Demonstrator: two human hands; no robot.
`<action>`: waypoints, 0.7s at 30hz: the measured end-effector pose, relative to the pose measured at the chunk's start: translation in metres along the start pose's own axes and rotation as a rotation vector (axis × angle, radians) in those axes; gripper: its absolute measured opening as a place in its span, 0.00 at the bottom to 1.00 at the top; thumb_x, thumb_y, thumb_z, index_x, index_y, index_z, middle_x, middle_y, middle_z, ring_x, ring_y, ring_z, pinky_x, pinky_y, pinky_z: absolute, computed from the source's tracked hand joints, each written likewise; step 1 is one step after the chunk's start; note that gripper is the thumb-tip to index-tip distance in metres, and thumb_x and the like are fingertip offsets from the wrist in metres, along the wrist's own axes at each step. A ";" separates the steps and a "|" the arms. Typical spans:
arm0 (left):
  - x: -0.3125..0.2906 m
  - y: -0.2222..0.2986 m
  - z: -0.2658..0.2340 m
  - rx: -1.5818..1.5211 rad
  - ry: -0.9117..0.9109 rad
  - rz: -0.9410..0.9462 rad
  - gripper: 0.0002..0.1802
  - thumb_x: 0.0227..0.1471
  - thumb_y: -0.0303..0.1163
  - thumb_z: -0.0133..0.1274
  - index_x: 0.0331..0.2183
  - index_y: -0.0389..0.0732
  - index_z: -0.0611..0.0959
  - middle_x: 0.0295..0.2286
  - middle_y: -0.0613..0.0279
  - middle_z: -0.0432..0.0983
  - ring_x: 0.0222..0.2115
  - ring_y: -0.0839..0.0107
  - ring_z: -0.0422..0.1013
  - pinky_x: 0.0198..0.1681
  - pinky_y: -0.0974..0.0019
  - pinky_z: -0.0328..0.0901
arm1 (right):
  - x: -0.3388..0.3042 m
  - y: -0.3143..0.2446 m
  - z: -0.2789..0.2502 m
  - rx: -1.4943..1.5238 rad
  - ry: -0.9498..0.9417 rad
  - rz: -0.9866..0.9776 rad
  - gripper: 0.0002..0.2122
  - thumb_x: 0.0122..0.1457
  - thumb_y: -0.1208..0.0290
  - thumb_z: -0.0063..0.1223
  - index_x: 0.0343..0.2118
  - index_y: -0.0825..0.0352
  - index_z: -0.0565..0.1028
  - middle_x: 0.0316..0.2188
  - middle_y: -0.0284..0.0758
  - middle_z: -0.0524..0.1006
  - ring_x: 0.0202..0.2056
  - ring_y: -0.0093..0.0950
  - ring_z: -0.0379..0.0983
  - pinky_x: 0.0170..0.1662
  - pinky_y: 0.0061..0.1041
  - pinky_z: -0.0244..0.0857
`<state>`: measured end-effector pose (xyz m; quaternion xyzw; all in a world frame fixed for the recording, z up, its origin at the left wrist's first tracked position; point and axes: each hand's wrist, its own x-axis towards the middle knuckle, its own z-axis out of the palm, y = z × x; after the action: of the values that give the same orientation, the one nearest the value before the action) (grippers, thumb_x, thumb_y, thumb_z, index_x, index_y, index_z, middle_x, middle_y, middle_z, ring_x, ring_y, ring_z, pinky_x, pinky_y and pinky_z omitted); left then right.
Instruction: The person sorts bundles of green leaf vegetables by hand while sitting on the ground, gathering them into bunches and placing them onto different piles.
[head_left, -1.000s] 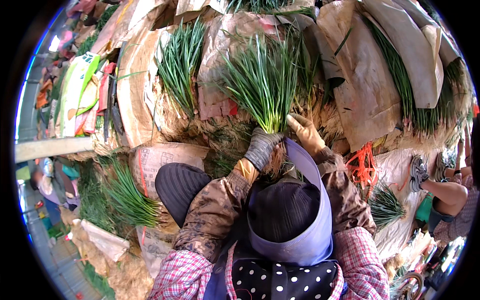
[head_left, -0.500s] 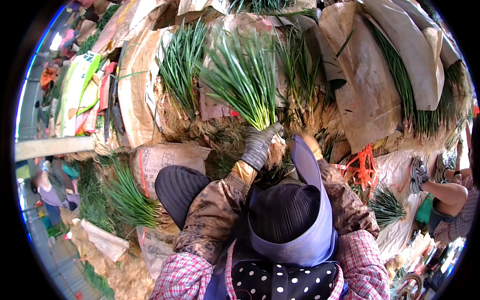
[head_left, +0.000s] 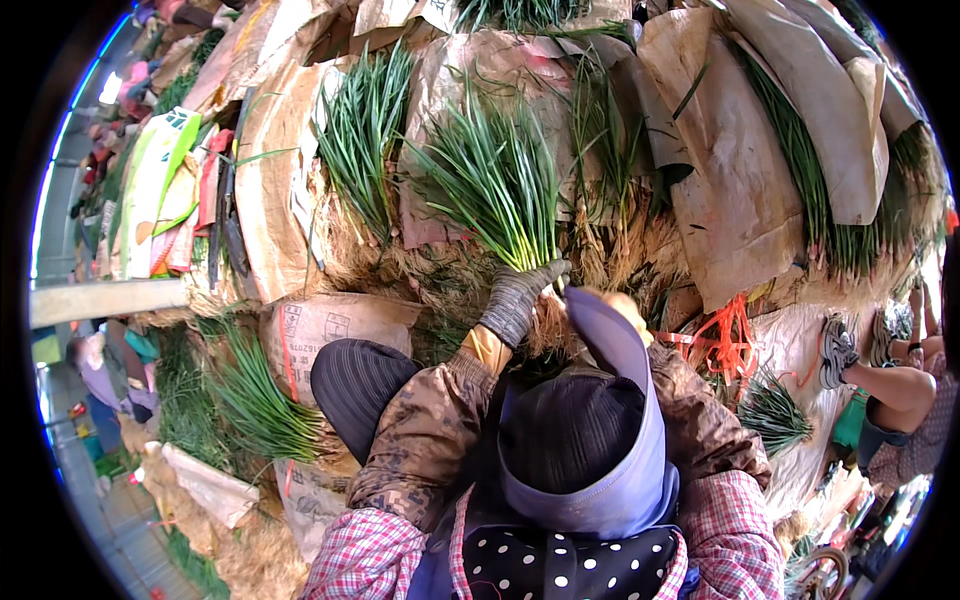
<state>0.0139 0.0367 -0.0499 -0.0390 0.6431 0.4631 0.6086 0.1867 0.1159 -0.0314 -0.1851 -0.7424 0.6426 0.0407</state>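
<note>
My left hand (head_left: 515, 300), in a grey knit glove, is closed round the lower stems of a bunch of scallions (head_left: 500, 190). The long green leaves fan upward and away from me, with pale roots hanging just below the grip. Close to these roots is my right hand (head_left: 625, 312), showing only a patch of yellow glove. A lavender hat brim (head_left: 612, 345) hides its fingers, so I cannot see whether it holds anything. Both forearms wear brown patterned sleeve covers.
More scallions (head_left: 365, 140) lie ahead on brown sacking, with others (head_left: 265, 395) at left. Orange-red ties (head_left: 730, 340) rest on the right, near a smaller bunch (head_left: 775, 415). Another person's leg (head_left: 895, 390) comes in at far right. Large brown sheets (head_left: 735, 170) cover part of the pile.
The bunch in my left hand has dropped slightly toward me, and its leaves look less blurred. My right hand and the hat brim have shifted slightly.
</note>
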 end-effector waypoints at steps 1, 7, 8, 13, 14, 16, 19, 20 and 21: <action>-0.003 -0.002 0.001 -0.113 -0.044 0.037 0.14 0.40 0.28 0.57 0.33 0.36 0.76 0.24 0.58 0.75 0.22 0.68 0.71 0.21 0.65 0.68 | -0.001 0.005 0.000 0.009 -0.056 -0.009 0.20 0.51 0.66 0.47 0.45 0.72 0.63 0.36 0.40 0.71 0.35 0.28 0.70 0.38 0.24 0.63; -0.040 0.011 0.018 -0.215 -0.040 0.338 0.12 0.40 0.25 0.55 0.32 0.35 0.76 0.24 0.59 0.74 0.20 0.70 0.70 0.20 0.70 0.68 | 0.034 -0.037 -0.014 0.666 0.098 0.206 0.27 0.51 0.60 0.52 0.50 0.69 0.59 0.41 0.41 0.68 0.43 0.29 0.64 0.46 0.29 0.59; -0.028 0.001 0.010 -0.240 -0.118 0.302 0.12 0.39 0.25 0.57 0.31 0.35 0.76 0.23 0.60 0.73 0.19 0.69 0.70 0.18 0.69 0.68 | 0.046 -0.044 -0.009 0.827 0.242 0.215 0.24 0.50 0.62 0.52 0.48 0.69 0.61 0.36 0.40 0.71 0.38 0.28 0.68 0.42 0.28 0.64; -0.023 -0.003 0.004 -0.142 0.074 0.186 0.12 0.38 0.27 0.58 0.30 0.34 0.77 0.21 0.58 0.73 0.16 0.68 0.69 0.14 0.67 0.66 | 0.080 -0.027 -0.001 0.976 0.479 0.381 0.11 0.49 0.65 0.54 0.32 0.66 0.70 0.20 0.30 0.71 0.19 0.20 0.67 0.19 0.20 0.62; -0.025 0.000 0.006 -0.142 0.064 0.173 0.12 0.38 0.27 0.58 0.29 0.34 0.76 0.21 0.58 0.73 0.16 0.68 0.69 0.14 0.67 0.66 | 0.078 -0.030 0.004 1.033 0.497 0.387 0.09 0.49 0.66 0.54 0.29 0.66 0.71 0.16 0.27 0.70 0.15 0.19 0.65 0.14 0.18 0.59; -0.030 0.006 0.008 -0.143 0.045 0.147 0.12 0.38 0.27 0.58 0.29 0.34 0.76 0.21 0.57 0.73 0.16 0.68 0.69 0.14 0.67 0.65 | 0.069 -0.031 0.011 0.830 0.509 0.496 0.09 0.49 0.67 0.54 0.28 0.67 0.72 0.16 0.29 0.71 0.15 0.19 0.65 0.15 0.18 0.59; -0.041 0.016 0.025 -0.160 0.135 0.058 0.11 0.35 0.22 0.58 0.27 0.35 0.76 0.21 0.57 0.73 0.16 0.67 0.69 0.15 0.67 0.65 | 0.049 0.018 0.012 0.199 0.396 0.360 0.06 0.49 0.72 0.52 0.27 0.69 0.74 0.20 0.36 0.75 0.18 0.26 0.71 0.21 0.23 0.64; -0.041 0.014 0.022 -0.177 0.202 0.068 0.11 0.34 0.22 0.57 0.27 0.35 0.75 0.21 0.57 0.73 0.16 0.67 0.70 0.15 0.67 0.65 | 0.043 0.001 0.013 -0.602 0.233 0.419 0.06 0.48 0.73 0.51 0.28 0.70 0.73 0.22 0.40 0.75 0.23 0.31 0.72 0.28 0.26 0.67; -0.037 0.016 0.019 -0.134 0.241 0.147 0.12 0.33 0.20 0.56 0.28 0.36 0.76 0.20 0.58 0.73 0.17 0.68 0.70 0.15 0.67 0.65 | 0.037 0.004 0.016 -0.649 0.111 0.410 0.06 0.48 0.73 0.51 0.27 0.68 0.74 0.23 0.40 0.75 0.25 0.32 0.72 0.30 0.27 0.67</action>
<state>0.0272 0.0390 -0.0079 -0.0876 0.6804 0.5401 0.4876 0.1489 0.1133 -0.0443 -0.3671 -0.8515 0.3581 -0.1092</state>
